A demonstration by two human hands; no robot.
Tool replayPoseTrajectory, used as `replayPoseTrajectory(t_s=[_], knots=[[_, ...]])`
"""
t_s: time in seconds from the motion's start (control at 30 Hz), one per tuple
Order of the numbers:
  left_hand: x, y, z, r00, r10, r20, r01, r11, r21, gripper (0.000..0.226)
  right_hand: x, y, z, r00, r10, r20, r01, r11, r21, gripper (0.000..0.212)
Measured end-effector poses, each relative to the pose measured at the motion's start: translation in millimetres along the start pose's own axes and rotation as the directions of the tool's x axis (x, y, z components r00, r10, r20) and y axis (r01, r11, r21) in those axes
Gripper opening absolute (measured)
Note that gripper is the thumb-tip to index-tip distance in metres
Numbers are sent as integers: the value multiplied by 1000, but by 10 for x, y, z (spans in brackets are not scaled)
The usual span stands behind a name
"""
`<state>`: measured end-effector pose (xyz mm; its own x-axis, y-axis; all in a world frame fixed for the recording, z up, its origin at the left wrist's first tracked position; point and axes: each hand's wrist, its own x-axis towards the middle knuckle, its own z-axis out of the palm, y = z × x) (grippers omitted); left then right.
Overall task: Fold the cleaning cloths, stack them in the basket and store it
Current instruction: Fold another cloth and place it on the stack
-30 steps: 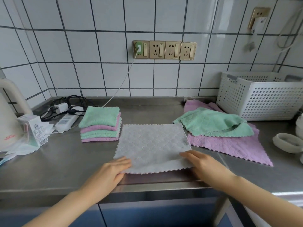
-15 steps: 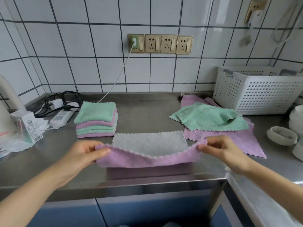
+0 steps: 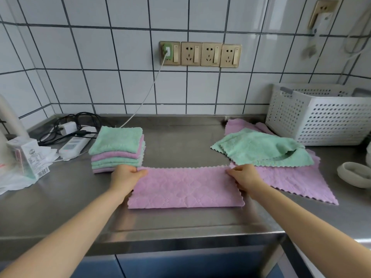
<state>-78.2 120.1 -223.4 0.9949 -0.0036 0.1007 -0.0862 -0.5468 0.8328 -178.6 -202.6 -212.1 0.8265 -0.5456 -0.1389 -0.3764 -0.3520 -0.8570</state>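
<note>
Hands first: our left hand [image 3: 128, 175] and right hand [image 3: 244, 176] were closed in pinches on the two far corners of the pink cloth [image 3: 185, 188], having carried its near edge over to the far one, so the sheet that lay flat and grey-side up a second earlier was now halved. It lay as a long pink quilted strip at the near middle of the steel counter [image 3: 180, 143], with scalloped edges roughly matched. We judged a second fold came next, before it joined the folded stack [image 3: 118, 149] just far-left; unfolded cloths [image 3: 263, 150] and the white basket [image 3: 321, 117] waited at right.

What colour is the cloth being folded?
Pink-purple cloth with a quilted pattern, seen in the head view.
</note>
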Motion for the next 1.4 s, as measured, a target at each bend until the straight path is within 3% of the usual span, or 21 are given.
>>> replayPoseTrajectory(t_s=[0.1, 0.2, 0.4, 0.57, 0.63, 0.7, 0.8, 0.87, 0.97, 1.1, 1.27, 1.4], knots=[[55, 51, 25, 993, 116, -13, -114, 988, 106, 42, -17, -32, 20, 999, -29, -41, 27, 999, -35, 25], [57, 115, 53, 977, 210, -31, -199, 957, 212, 51, 10, -75, 59, 999, 18, -38, -19, 999, -46, 24], [102, 146, 156, 973, 224, -59, -187, 911, 366, 40, 103, -147, 111, 995, 63, -82, -75, 984, -161, 39], [30, 201, 107, 972, 222, -81, -164, 881, 444, 35, 11, -204, 10, 990, 120, -72, -122, 992, -30, 31], [-44, 221, -25, 938, 329, -112, -210, 794, 571, 21, -65, -198, -119, 990, -18, -142, 1, 994, -113, 26], [-206, 237, -116, 849, 521, -93, -330, 658, 677, 7, -198, -145, -236, 925, -322, -204, 223, 890, -397, 16], [-618, 290, 9, 760, 633, 146, -620, 639, 455, 23, -529, -66, -196, 788, -612, 67, 565, 676, -472, 18], [-869, 330, 159, 755, 528, 389, -647, 695, 313, 37, -688, -11, -37, 657, -705, 266, 736, 524, -429, 25], [-993, 297, 269, 725, 353, 592, -621, 707, 339, 81, -715, 108, 174, 471, -746, 471, 865, 284, -414, 31], [-1187, 266, 146, 709, 283, 646, -633, 659, 406, 81, -843, 273, -46, 439, -769, 466, 855, 196, -481, 35], [-1196, 228, -60, 804, 147, 577, -534, 607, 589, 94, -801, 378, -256, 426, -795, 432, 825, 146, -545, 24], [-1222, 354, 46, 826, 139, 546, -510, 596, 620, 71, -636, 386, -207, 484, -727, 486, 783, 112, -612, 19]])
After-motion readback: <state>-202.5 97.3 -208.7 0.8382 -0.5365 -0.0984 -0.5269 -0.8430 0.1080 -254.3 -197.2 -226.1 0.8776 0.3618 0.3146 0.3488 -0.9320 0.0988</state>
